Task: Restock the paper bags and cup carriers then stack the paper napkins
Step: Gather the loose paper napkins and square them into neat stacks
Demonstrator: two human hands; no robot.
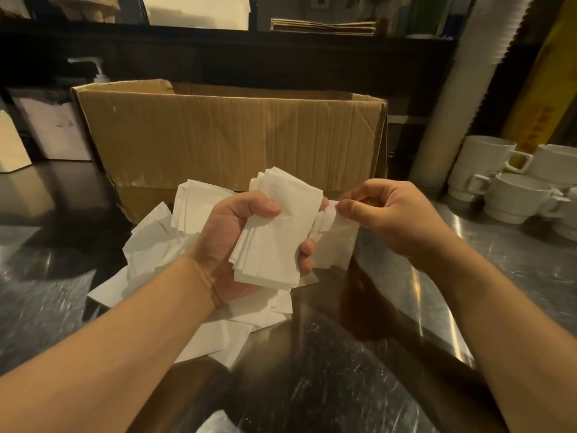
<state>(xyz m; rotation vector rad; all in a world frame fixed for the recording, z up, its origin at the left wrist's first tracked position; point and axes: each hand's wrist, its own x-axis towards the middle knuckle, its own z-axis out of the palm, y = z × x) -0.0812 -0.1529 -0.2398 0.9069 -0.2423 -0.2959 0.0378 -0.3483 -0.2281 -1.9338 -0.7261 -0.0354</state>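
My left hand [231,242] grips a thick stack of white paper napkins [278,226], held upright above the counter. My right hand [390,214] pinches the top edge of a single napkin [335,242] just right of the stack. A loose pile of napkins [162,242] lies scattered on the steel counter under and left of my left hand. Brown paper bags [323,26] lie flat on the upper shelf at the back. At the shelf's top left sits something that looks like cup carriers [90,6], mostly cut off by the frame.
An open cardboard box [224,135] stands right behind the napkins. White cups [512,182] are stacked at the right, beside a tall sleeve of paper cups [462,98]. A pump bottle [100,73] and white containers [53,129] stand at the left. The steel counter [343,385] extends toward me.
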